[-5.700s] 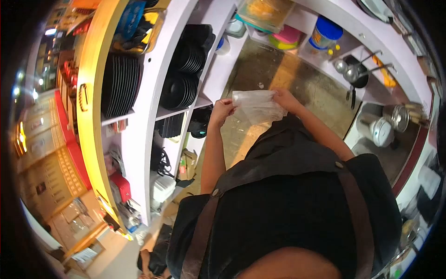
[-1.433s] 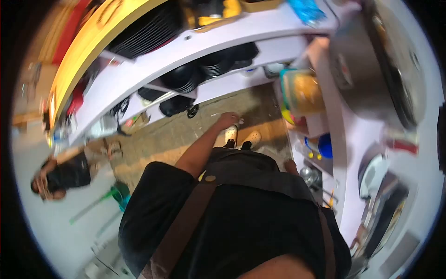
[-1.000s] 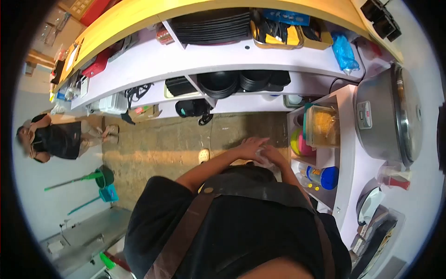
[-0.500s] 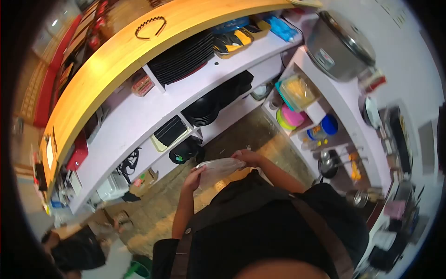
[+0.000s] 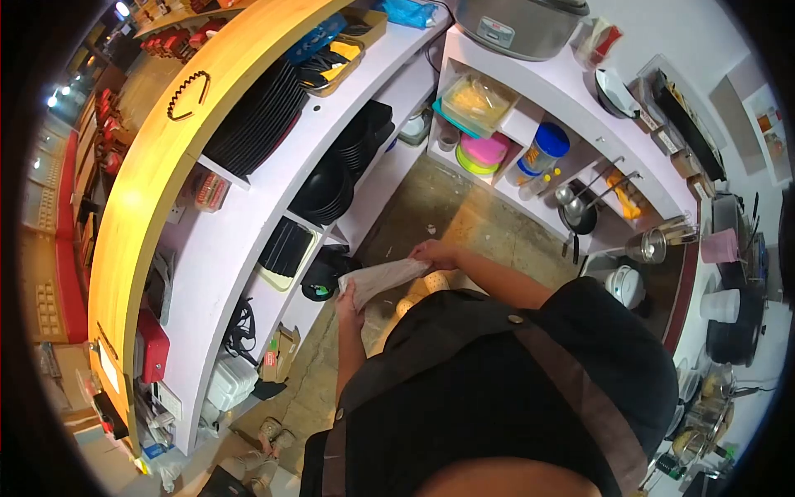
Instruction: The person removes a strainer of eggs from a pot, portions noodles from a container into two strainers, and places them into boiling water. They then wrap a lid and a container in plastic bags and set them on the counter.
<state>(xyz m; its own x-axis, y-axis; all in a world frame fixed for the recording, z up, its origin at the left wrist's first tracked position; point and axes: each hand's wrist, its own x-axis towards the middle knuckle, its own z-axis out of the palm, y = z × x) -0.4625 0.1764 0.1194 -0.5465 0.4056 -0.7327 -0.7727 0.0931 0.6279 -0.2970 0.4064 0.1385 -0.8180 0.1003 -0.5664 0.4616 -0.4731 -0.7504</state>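
Being stretched between two hands, a thin plastic bag (image 5: 383, 278) is held up in front of the dark apron (image 5: 460, 323), above the pale clogs (image 5: 435, 282) and the floor (image 5: 476, 190), with no shelf bearing it. Its left end is pinched by the left hand (image 5: 350, 301), thumb uppermost; its right end is pinched by the fingers of the right hand (image 5: 436, 253). The step in hand is judged to be the straightening of the bag; for the next move both pinches would need to be kept firm, as the film looks limp. Beyond, black bowls (image 5: 319, 196) are stacked along the floor-side edge of the left-hand shelf unit (image 5: 217, 265). Farthest, a rice cooker (image 5: 522, 31) is set by the far corner of the right-hand shelf unit (image 5: 577, 95). Compared with half a second ago, the bag has been drawn into a narrower band, and the rice cooker, then shown whole, is cut off at the top of the view.
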